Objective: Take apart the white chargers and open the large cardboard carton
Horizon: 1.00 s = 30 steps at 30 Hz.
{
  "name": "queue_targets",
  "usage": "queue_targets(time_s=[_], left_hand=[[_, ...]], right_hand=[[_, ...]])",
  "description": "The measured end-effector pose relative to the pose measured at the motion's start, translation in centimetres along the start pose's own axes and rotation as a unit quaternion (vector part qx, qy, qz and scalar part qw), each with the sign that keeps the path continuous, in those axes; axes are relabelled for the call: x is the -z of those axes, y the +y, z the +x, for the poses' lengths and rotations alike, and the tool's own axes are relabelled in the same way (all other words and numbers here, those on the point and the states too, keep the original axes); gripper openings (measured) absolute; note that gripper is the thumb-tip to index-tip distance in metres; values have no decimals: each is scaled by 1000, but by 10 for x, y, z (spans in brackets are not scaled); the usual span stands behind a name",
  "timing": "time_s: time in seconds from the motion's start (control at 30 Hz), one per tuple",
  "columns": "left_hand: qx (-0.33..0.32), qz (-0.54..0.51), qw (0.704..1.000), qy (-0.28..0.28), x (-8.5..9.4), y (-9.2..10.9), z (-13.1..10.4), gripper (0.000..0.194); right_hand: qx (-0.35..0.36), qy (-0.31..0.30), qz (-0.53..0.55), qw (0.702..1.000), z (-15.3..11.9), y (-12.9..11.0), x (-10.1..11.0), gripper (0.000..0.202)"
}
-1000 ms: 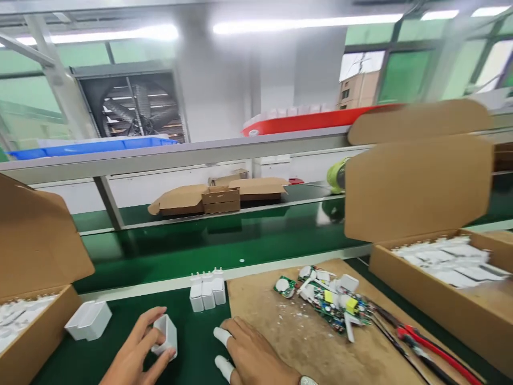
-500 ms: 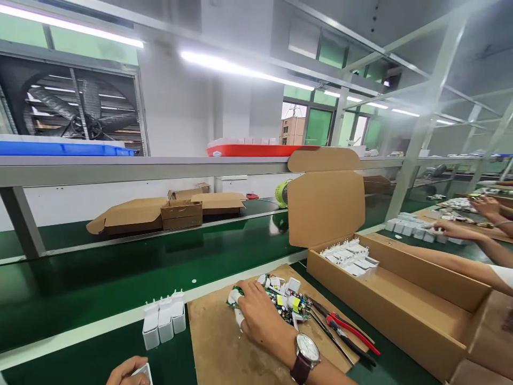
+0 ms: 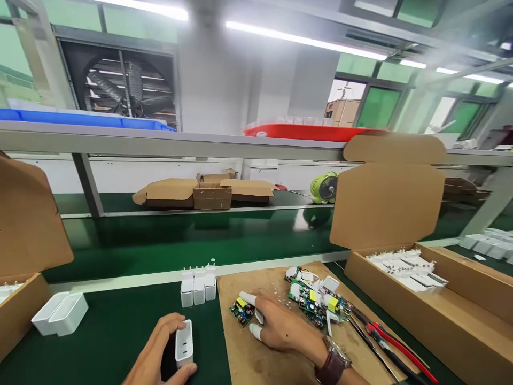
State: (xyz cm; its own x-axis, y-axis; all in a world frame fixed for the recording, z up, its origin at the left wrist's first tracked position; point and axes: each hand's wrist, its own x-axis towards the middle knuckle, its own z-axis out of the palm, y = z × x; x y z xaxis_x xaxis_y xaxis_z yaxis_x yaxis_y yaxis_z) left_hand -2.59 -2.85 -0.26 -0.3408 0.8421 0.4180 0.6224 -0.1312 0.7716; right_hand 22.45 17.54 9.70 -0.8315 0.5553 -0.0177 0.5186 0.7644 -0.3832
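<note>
My left hand [image 3: 154,347] grips a white plastic charger housing [image 3: 184,345] between thumb and fingers, its end with two slots turned toward me. My right hand [image 3: 278,323], with white finger covers and a wristwatch, pinches a small green circuit board [image 3: 241,312] carrying a yellow part, low over the brown work board [image 3: 256,363]. Just right of that hand lies a pile of similar circuit boards [image 3: 310,297]. Three white housings with prongs [image 3: 199,289] stand in a row behind my left hand.
Red-and-black pliers [image 3: 395,342] lie by the pile, close to an open cardboard box [image 3: 404,315] partly filled with white housings. On the left sit two white cases [image 3: 61,314] beside another carton [image 3: 24,313]. A shelf [image 3: 224,143] crosses above the bench.
My right hand has left the pile and moved left, carrying one circuit board. My left hand has come further into view with the housing. The head view has swung left.
</note>
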Motion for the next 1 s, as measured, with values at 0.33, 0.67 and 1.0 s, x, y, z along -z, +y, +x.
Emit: queue_targets(time_s=[0.33, 0.67, 1.0], left_hand=[[66, -12, 993, -92, 15, 11, 10, 97], [11, 29, 998, -59, 10, -6, 12, 89], [-86, 112, 989, -51, 12, 2, 13, 94]], right_hand=[[71, -6, 1, 997, 21, 8, -6, 58], [260, 134, 167, 942, 25, -60, -15, 55], [254, 156, -20, 954, 12, -46, -56, 84]])
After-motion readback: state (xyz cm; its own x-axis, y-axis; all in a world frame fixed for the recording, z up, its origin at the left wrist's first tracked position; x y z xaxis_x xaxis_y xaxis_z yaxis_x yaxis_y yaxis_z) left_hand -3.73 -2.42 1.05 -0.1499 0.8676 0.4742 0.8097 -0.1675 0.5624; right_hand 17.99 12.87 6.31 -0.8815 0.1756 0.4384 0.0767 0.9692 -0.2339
